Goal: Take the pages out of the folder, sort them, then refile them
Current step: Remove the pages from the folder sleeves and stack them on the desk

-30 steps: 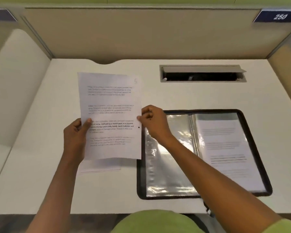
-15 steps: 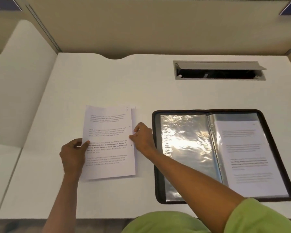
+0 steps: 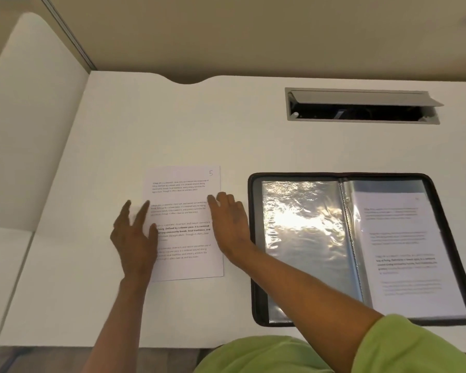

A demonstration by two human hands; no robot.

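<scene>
The white paper page point(image 3: 183, 224) carries black print and a grey 5. The black-rimmed folder point(image 3: 254, 211) holds shiny clear sleeves point(image 3: 301, 238). The white table point(image 3: 172, 125) has a grey cable hatch point(image 3: 361, 97). Nearest is a lime-green sleeve point(image 3: 414, 345).

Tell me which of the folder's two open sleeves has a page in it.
The right sleeve: a printed page shows through its plastic. The left sleeve shows only crinkled plastic and glare.

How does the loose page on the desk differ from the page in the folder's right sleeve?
The loose page lies bare on the desk, left of the folder; the sleeved page sits behind clear plastic inside it. The loose page's print is crisp, with a 5 at its top corner; the sleeved page's looks hazy. Both are white printed sheets.
</scene>
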